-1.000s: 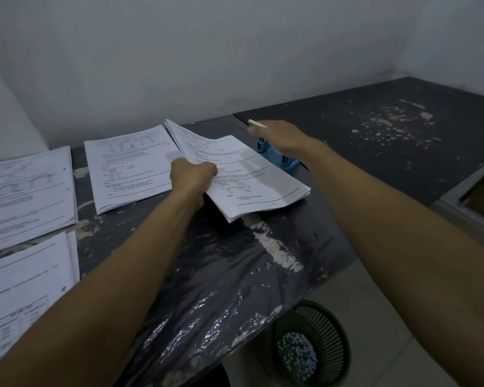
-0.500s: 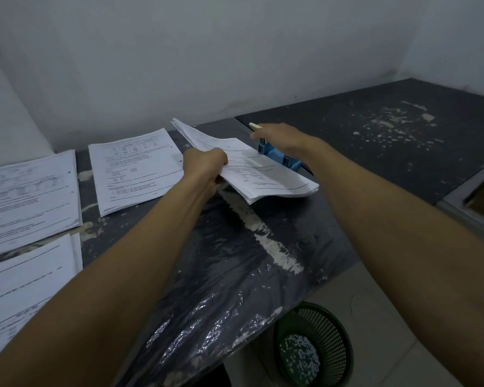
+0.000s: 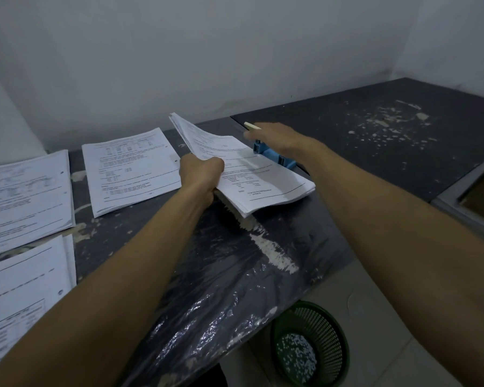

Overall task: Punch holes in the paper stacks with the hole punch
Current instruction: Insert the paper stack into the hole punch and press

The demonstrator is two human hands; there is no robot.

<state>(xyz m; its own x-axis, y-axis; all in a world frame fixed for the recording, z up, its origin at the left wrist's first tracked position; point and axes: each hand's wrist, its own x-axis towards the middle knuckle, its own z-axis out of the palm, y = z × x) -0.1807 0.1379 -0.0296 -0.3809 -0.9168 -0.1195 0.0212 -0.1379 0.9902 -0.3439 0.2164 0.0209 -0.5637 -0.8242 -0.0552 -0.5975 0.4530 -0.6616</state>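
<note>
My left hand (image 3: 200, 171) grips the near left edge of a white printed paper stack (image 3: 260, 180), which is tilted up at its far left corner. Its right edge lies against the blue hole punch (image 3: 274, 156) on the dark table. Resting on top of the punch is my right hand (image 3: 274, 136), its fingers stretched along the pale lever, whose tip (image 3: 249, 125) pokes out past them. Most of the punch is hidden under this hand and the paper.
Three more printed stacks lie flat to the left: one in the middle (image 3: 129, 171), one at far left (image 3: 23, 199), one at near left (image 3: 20, 300). A green basket (image 3: 310, 350) with paper dots stands on the floor below the table edge (image 3: 263, 328).
My left hand has carried the paper stack away from me and to the right, up to the punch. My right hand has stayed on the punch.
</note>
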